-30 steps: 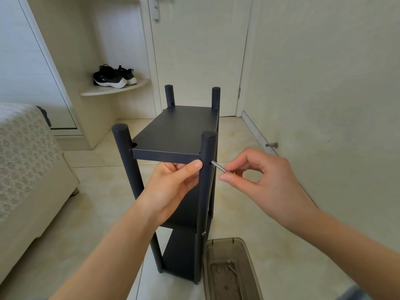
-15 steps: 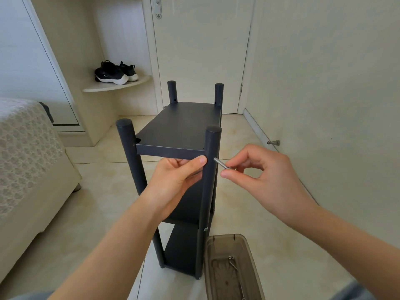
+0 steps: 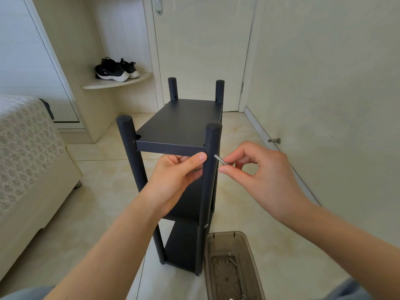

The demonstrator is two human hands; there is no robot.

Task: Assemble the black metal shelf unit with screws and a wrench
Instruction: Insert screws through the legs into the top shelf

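Note:
The black metal shelf unit (image 3: 181, 124) stands upright on the floor, with round posts at its corners and a flat top panel. My left hand (image 3: 175, 180) grips under the front edge of the top panel, thumb pressed against the near right post (image 3: 211, 169). My right hand (image 3: 257, 172) pinches a small silver screw (image 3: 219, 159), its tip just beside the right side of that post, below the panel. A fitted screw head (image 3: 206, 226) shows lower on the same post.
A brown translucent plastic tray (image 3: 218, 252) with several loose screws lies on the floor at the shelf's foot. A bed (image 3: 28, 161) is on the left, a wall with a door stopper (image 3: 274, 140) on the right, a door behind, shoes (image 3: 116, 70) on a corner ledge.
The view has shifted slightly, and my right hand with the screw has come a little closer to the post. My left hand keeps its hold under the panel.

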